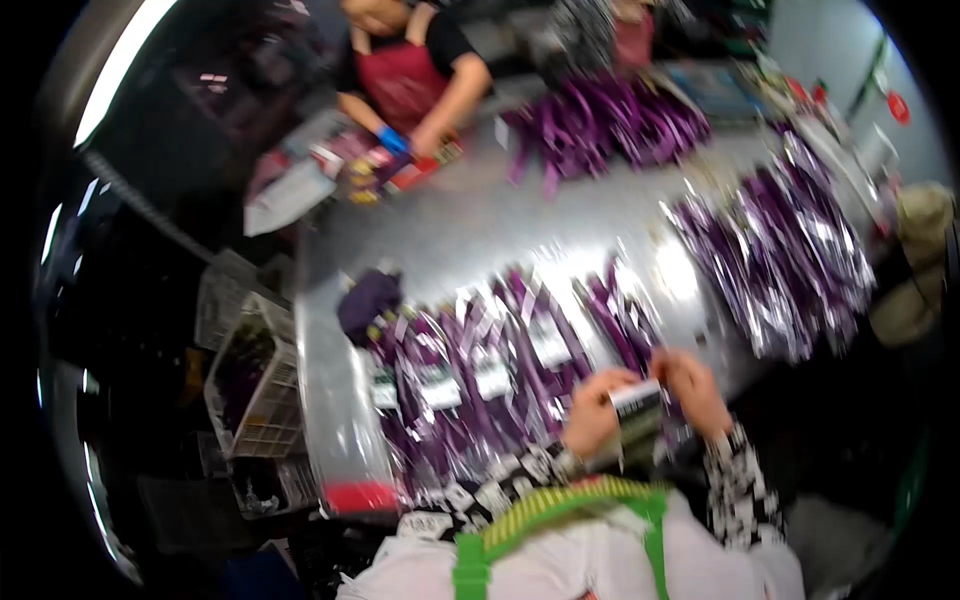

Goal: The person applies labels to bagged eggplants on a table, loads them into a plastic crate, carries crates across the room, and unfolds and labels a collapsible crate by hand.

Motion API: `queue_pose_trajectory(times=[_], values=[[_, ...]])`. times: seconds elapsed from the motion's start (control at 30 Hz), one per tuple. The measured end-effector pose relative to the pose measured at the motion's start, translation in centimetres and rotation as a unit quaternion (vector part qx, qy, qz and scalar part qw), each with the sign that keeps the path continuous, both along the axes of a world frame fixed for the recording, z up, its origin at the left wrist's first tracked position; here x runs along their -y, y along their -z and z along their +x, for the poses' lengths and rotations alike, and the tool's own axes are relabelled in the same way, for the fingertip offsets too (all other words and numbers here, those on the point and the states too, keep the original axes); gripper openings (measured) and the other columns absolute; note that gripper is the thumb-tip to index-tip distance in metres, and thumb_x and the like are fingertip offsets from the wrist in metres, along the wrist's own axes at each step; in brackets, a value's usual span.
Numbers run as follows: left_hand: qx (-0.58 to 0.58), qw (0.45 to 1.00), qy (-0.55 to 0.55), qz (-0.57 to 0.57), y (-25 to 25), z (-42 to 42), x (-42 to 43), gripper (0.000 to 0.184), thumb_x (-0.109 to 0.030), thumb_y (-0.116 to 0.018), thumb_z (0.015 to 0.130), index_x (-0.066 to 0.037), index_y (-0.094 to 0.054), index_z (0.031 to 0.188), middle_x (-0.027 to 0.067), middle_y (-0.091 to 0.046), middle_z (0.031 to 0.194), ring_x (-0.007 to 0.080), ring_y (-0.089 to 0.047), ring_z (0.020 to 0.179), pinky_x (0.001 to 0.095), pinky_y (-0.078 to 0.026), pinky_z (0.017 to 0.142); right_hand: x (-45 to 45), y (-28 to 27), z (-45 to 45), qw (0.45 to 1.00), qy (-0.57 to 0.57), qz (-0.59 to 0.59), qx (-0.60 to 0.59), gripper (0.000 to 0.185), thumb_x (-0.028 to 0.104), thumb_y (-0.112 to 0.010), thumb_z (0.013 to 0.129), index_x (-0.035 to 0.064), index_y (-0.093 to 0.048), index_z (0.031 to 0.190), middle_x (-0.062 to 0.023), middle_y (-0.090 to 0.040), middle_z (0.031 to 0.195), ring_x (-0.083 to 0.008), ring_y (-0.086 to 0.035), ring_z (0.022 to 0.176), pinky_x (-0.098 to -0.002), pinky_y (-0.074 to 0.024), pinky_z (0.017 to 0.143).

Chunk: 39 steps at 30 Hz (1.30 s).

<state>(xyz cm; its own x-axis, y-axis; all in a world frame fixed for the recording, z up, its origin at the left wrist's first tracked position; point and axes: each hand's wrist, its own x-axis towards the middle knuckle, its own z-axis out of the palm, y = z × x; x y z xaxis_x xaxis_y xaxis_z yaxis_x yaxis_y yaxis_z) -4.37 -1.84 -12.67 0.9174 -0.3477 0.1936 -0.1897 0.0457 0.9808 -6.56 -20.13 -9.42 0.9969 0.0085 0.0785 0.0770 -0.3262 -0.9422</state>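
Note:
My left hand (592, 412) is closed on the left edge of a small printed label sheet (637, 405), white and dark at the top and greenish below. On the sheet's right side, the fingers of my right hand (693, 390) are bent near its top corner; blur hides whether they grip it. Just beyond my hands lies a clear bag of long purple eggplants (622, 325) with no label showing. To its left, several bagged eggplants lie in a row, with white-and-green labels (492, 380) on them.
A metal table (430, 235) carries loose eggplants (610, 125) at the back and more bagged ones (785, 255) at right. A dark purple bundle (370, 305) sits by the row. Opposite, a person in a red apron (405, 85) works. A white crate (262, 390) stands left.

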Motion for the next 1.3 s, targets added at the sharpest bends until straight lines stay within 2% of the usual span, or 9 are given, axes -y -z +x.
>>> queue_pose_trajectory(times=[0.1,0.13,0.37,0.43,0.53,0.67,1.07,1.13,1.3], values=[[-0.191,0.967,0.027,-0.165,0.8,0.2,0.5,0.019,-0.005,-0.065,0.082,-0.002,-0.063,0.101,0.0044,-0.061,0.104,0.0099,-0.058,0.091,0.0232,-0.047,0.079,-1.1,-2.8,-1.5,0.974,-0.06,0.19,-0.112,0.038,0.0,-0.068,0.079,-0.0037,-0.055,0.114,-0.0081,-0.061,0.097,-0.0125,-0.059,0.086,-0.0251,-0.0495,0.074],[-0.082,0.986,0.019,-0.144,0.5,0.3,0.4,0.014,-0.006,-0.064,0.084,-0.002,-0.064,0.097,0.0032,-0.063,0.098,0.0078,-0.058,0.087,0.0226,-0.048,0.075,-1.2,-2.3,-1.9,0.97,-0.05,0.21,-0.111,0.034,0.0,-0.067,0.079,-0.0052,-0.055,0.111,-0.0075,-0.062,0.095,-0.0115,-0.06,0.085,-0.0244,-0.0496,0.074],[-0.201,0.969,0.063,-0.132,-0.3,0.2,0.1,0.013,-0.011,-0.066,0.084,0.001,-0.066,0.09,0.0029,-0.066,0.081,0.0061,-0.059,0.073,0.0213,-0.049,0.065,-1.5,-2.3,-1.9,0.989,-0.007,0.121,-0.082,0.022,0.001,-0.064,0.082,-0.0031,-0.061,0.103,-0.0006,-0.057,0.08,-0.0066,-0.054,0.072,-0.0203,-0.0441,0.064],[-0.18,0.973,0.064,-0.127,-0.3,0.4,0.1,0.013,-0.011,-0.068,0.082,0.0,-0.066,0.089,0.0035,-0.066,0.08,0.0069,-0.059,0.072,0.0213,-0.048,0.064,-1.8,-2.5,-1.8,0.987,-0.023,0.146,-0.063,0.022,0.0,-0.062,0.081,-0.0027,-0.062,0.103,-0.0026,-0.059,0.082,-0.0076,-0.055,0.075,-0.0214,-0.0451,0.066],[0.029,0.998,-0.054,-0.021,1.0,1.3,0.3,0.006,-0.005,-0.069,0.075,-0.006,-0.069,0.08,0.0027,-0.065,0.074,0.0087,-0.059,0.069,0.0254,-0.047,0.061,-1.4,-2.1,-0.9,0.998,-0.031,0.025,-0.044,0.024,0.002,-0.06,0.081,-0.0032,-0.061,0.104,-0.0069,-0.062,0.089,-0.0121,-0.058,0.078,-0.025,-0.0472,0.07],[-0.173,0.968,0.002,-0.183,-0.6,0.4,0.1,0.01,0.004,-0.07,0.072,-0.003,-0.066,0.078,0.0034,-0.066,0.077,0.0068,-0.059,0.07,0.0224,-0.048,0.06,-1.8,-3.7,-1.3,0.993,-0.031,0.055,-0.103,0.029,0.005,-0.065,0.081,-0.0024,-0.06,0.109,-0.0044,-0.061,0.087,-0.0082,-0.056,0.079,-0.0211,-0.0457,0.067],[0.105,0.994,-0.022,-0.012,0.4,0.5,0.1,0.015,-0.006,-0.077,0.07,-0.003,-0.063,0.076,0.0013,-0.057,0.067,0.0076,-0.052,0.059,0.0212,-0.04,0.053,-0.2,-1.9,-1.6,0.989,-0.089,0.077,-0.088,0.022,0.008,-0.066,0.083,-0.0025,-0.063,0.102,-0.0033,-0.06,0.092,-0.0066,-0.056,0.082,-0.0207,-0.0468,0.071],[0.183,0.983,-0.027,-0.002,0.1,0.7,0.3,0.016,-0.007,-0.076,0.071,-0.003,-0.062,0.076,0.0027,-0.056,0.066,0.0103,-0.052,0.058,0.022,-0.039,0.052,-0.4,-2.3,-1.7,0.975,-0.067,0.172,-0.121,0.02,0.008,-0.065,0.084,-0.0026,-0.062,0.101,-0.0023,-0.06,0.09,-0.0065,-0.057,0.082,-0.0206,-0.0468,0.071],[0.113,0.993,-0.043,0.005,0.4,0.2,0.8,0.018,-0.011,-0.078,0.069,-0.004,-0.062,0.073,0.0039,-0.057,0.065,0.0115,-0.055,0.057,0.0243,-0.041,0.051,-0.1,-1.6,-1.5,0.984,-0.066,0.145,-0.077,0.018,0.007,-0.063,0.085,-0.0026,-0.062,0.101,-0.0016,-0.06,0.09,-0.0066,-0.057,0.082,-0.0206,-0.0471,0.072]])
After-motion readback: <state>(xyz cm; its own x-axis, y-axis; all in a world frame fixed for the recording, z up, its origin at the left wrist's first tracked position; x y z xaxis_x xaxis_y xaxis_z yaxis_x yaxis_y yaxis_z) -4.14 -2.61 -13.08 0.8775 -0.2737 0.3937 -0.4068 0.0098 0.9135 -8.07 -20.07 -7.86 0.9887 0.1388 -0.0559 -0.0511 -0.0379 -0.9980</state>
